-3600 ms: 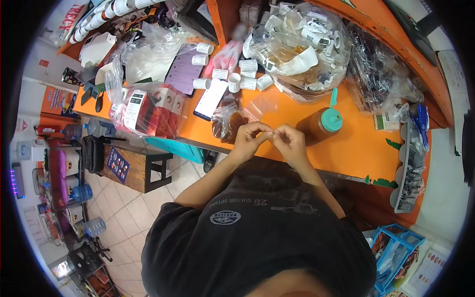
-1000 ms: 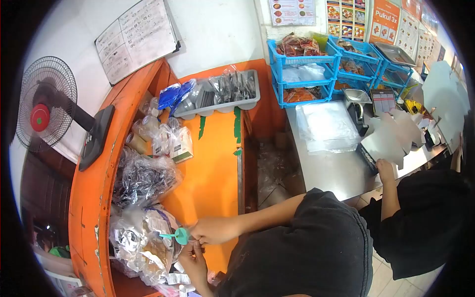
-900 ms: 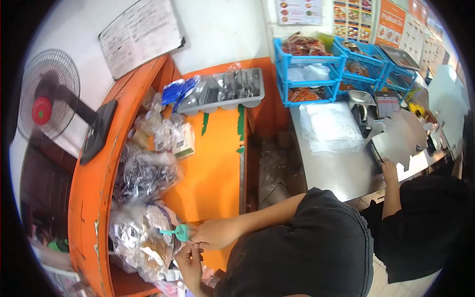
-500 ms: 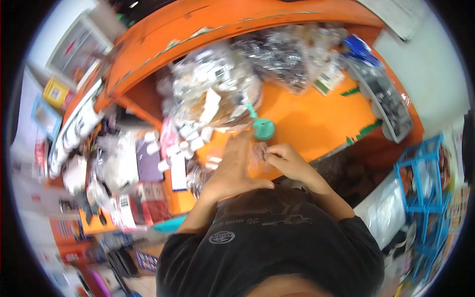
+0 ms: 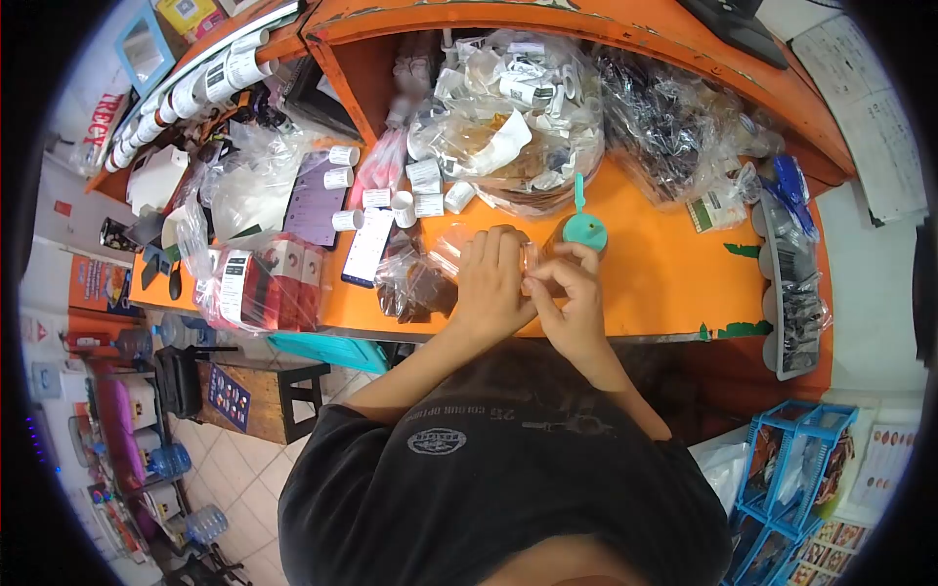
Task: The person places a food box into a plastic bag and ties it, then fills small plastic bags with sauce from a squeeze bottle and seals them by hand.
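Note:
My left hand [image 5: 491, 278] lies palm down on the orange counter, fingers stretched out flat. Close beside it, my right hand [image 5: 575, 305] is closed, with thumb and forefinger pinched on a small clear plastic bag [image 5: 531, 256]. Most of this bag is hidden by the hands. Just beyond my right hand stands a container with a green lid [image 5: 586, 230], its strap-like tab pointing away from me. Left of my left hand are another clear bag with orange marks [image 5: 449, 244] and a bag of dark brown contents [image 5: 408, 283].
A phone [image 5: 367, 246], a purple tablet [image 5: 315, 200] and several paper rolls [image 5: 403, 207] lie to the left. A big bag of crumpled receipts [image 5: 518, 117] sits at the back. A grey tray [image 5: 777, 293] edges the right side, above blue racks [image 5: 787, 459].
The view has turned and sharpened, bringing more of the counter's left side into sight. My left hand has gone from raised with its thumb spread to lying flat beside my right hand.

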The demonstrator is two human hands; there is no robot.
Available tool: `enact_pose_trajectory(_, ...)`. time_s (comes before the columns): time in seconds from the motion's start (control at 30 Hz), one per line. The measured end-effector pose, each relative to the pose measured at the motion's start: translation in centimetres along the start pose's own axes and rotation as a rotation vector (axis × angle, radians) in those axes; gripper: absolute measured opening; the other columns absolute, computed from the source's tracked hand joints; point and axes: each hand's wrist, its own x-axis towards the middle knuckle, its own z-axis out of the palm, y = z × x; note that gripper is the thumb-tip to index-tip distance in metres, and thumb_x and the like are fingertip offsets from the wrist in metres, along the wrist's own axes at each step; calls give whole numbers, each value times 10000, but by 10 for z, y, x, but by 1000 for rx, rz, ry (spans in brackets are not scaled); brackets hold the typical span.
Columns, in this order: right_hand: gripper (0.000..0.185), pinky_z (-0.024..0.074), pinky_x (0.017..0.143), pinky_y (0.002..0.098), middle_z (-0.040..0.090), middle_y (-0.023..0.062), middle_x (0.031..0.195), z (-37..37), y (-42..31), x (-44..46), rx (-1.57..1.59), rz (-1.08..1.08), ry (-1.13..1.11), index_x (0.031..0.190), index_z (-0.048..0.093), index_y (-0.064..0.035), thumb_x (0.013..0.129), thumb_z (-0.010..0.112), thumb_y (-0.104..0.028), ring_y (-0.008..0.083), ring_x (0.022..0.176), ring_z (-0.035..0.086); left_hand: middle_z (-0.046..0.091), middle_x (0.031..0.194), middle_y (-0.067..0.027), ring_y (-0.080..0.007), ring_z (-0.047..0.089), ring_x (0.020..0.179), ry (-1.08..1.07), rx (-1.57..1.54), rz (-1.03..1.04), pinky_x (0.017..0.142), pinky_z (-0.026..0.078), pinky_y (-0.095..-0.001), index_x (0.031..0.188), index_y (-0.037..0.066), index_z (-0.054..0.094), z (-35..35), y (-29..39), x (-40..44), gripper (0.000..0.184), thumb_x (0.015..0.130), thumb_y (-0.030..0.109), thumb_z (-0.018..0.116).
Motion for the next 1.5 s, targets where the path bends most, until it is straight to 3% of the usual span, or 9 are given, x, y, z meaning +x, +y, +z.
enact_pose_trajectory(0.17, 78, 367, 941, 368, 597, 139, 1050, -11, -3, -8, 59, 29, 66, 775, 650, -52, 754, 710, -98, 292, 1071, 498, 485, 1082, -191, -348, 481, 934, 29, -152, 103, 817, 388, -436, 1074, 4, 464, 11, -13, -8, 516, 678, 240, 698)
enact_pose_trajectory(0.3, 636, 378, 922, 366, 488, 151, 1208, -10, 62, -16, 112, 246, 498, 1184, 490, 12, 678, 819, -188, 272, 1141, 462, 485, 1126, -161, -289, 490, 1014, -117, -613, -257, 882, 388, -402, 1128, 29, 433, 27, -21, -1, 468, 790, 247, 673)
enact_pose_trajectory(0.33, 957, 389, 944, 373, 432, 163, 1282, -4, 96, -22, -2, 211, 390, 1340, 297, 22, 616, 872, -226, 288, 1180, 449, 484, 1139, -153, -268, 489, 1032, -130, -697, -251, 893, 387, -388, 1143, 38, 424, 38, -28, 1, 457, 813, 242, 664)
enact_pose_trajectory(0.47, 1072, 384, 1004, 403, 431, 216, 1298, 29, 117, -24, 213, 272, 413, 1387, 228, 37, 588, 887, -240, 316, 1206, 468, 493, 1161, -107, -200, 478, 1090, -252, -973, -306, 924, 389, -340, 1183, 55, 399, 68, -37, 5, 435, 848, 196, 639)
enact_pose_trajectory(0.6, 986, 436, 943, 397, 489, 201, 1247, 49, 128, -21, 139, 95, 577, 1343, 304, 41, 582, 881, -204, 313, 1119, 539, 504, 1122, -98, -184, 477, 1084, -286, -1026, -380, 933, 387, -337, 1162, 53, 410, 60, -26, 12, 390, 852, 172, 615)
enact_pose_trajectory(0.9, 804, 490, 858, 398, 598, 171, 1082, 0, 92, 6, 149, 30, 401, 1222, 447, 8, 573, 876, -195, 305, 979, 616, 468, 1195, -73, -162, 430, 1123, -456, -1269, -365, 965, 365, -335, 1154, 57, 435, 9, -25, 29, 387, 794, 138, 553)
enact_pose_trajectory(1.07, 781, 457, 893, 454, 587, 150, 1097, -77, 37, 72, -424, -475, 132, 1197, 495, -20, 531, 847, -224, 343, 996, 580, 268, 1471, -112, -221, 395, 1203, -520, -1183, -241, 1036, 311, -382, 1125, 67, 480, -55, -13, 52, 395, 752, 170, 562)
enact_pose_trajectory(1.33, 397, 443, 915, 394, 575, 73, 1011, -128, -73, 149, -951, -1058, -129, 1094, 535, -118, 711, 637, -115, 256, 979, 563, 414, 1299, -77, -189, 400, 1203, -492, -1289, -173, 1033, 307, -337, 1284, 5, 426, -94, -2, 59, 629, 743, 283, 585)
enact_pose_trajectory(1.5, 342, 434, 961, 382, 571, 56, 993, -119, -116, 163, -1048, -1277, -207, 1021, 521, -126, 700, 638, -114, 239, 1009, 551, 440, 1255, -68, -147, 428, 1137, -511, -1265, -436, 992, 335, -319, 1377, -4, 332, -101, -3, 43, 770, 724, 293, 610)
